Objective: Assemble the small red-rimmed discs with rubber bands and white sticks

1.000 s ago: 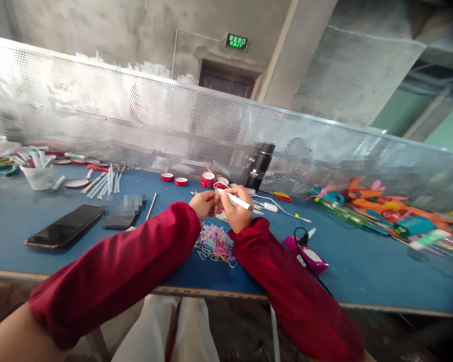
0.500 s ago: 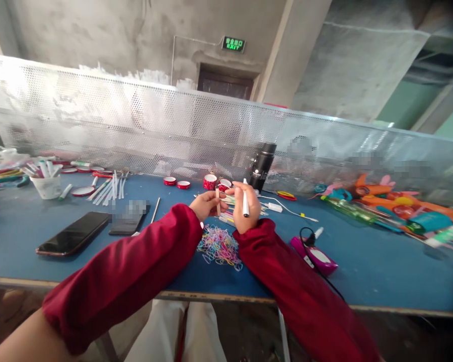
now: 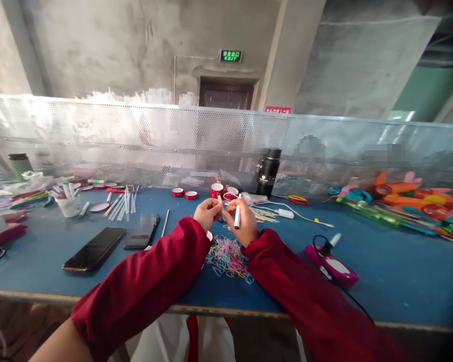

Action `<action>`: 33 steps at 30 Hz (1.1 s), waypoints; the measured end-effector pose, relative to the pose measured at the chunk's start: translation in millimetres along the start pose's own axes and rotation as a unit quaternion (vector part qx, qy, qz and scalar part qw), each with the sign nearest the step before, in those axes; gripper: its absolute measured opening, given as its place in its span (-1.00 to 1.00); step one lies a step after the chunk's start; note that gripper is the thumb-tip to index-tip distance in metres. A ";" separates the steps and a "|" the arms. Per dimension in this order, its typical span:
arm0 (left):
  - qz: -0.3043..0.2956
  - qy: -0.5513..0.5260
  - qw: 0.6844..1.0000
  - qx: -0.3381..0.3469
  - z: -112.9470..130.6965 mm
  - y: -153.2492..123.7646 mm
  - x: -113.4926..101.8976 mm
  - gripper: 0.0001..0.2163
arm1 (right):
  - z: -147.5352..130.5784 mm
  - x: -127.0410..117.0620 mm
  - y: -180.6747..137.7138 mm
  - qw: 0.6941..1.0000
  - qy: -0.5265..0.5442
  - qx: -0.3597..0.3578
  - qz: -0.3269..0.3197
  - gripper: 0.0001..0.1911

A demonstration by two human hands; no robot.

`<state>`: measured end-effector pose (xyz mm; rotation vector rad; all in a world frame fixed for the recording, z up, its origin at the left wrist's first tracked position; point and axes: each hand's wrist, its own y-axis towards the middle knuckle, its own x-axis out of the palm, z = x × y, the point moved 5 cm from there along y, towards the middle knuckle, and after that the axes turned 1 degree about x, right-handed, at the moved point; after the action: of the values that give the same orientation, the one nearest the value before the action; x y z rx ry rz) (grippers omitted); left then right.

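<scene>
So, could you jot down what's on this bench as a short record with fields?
Left hand: pinches a small piece, too small to identify
Right hand: grips a white pen, roughly upright
Between the forearms: pile of coloured rubber bands
Surface: blue table
Behind the hands: red tape rolls, black flask
Left side: dark phone

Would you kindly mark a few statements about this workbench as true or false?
1. The right hand holds a white pen. True.
2. The bands sit in a cup. False: they lie loose on the blue table.
3. The black flask stands upright by the mesh screen. True.
4. The left hand holds the phone. False: the phone lies flat on the table, well apart from it.
</scene>
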<state>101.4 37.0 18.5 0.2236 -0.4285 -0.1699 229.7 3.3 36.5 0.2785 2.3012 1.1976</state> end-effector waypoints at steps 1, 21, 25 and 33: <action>0.002 0.000 1.000 0.000 -0.5 0.6 -0.3 -0.62 | 0.4 0.7 0.0 1.000 0.006 0.003 -0.003 -0.75; 0.000 -0.015 1.000 -0.002 8.6 5.6 -1.2 -0.63 | -13.1 5.2 -4.0 0.998 0.038 -0.055 0.006 -0.62; -0.004 -0.018 1.000 -0.002 9.6 4.9 -0.6 -0.61 | -12.5 5.3 -5.7 0.998 0.013 -0.069 0.002 -0.64; -0.033 0.006 0.999 -0.025 5.9 5.2 3.7 -0.67 | -6.8 2.8 -5.7 0.997 -0.017 -0.065 0.040 -0.69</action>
<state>102.7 40.1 26.5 0.1887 -0.4047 -0.2430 224.0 -3.7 34.2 0.3442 2.1914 1.3655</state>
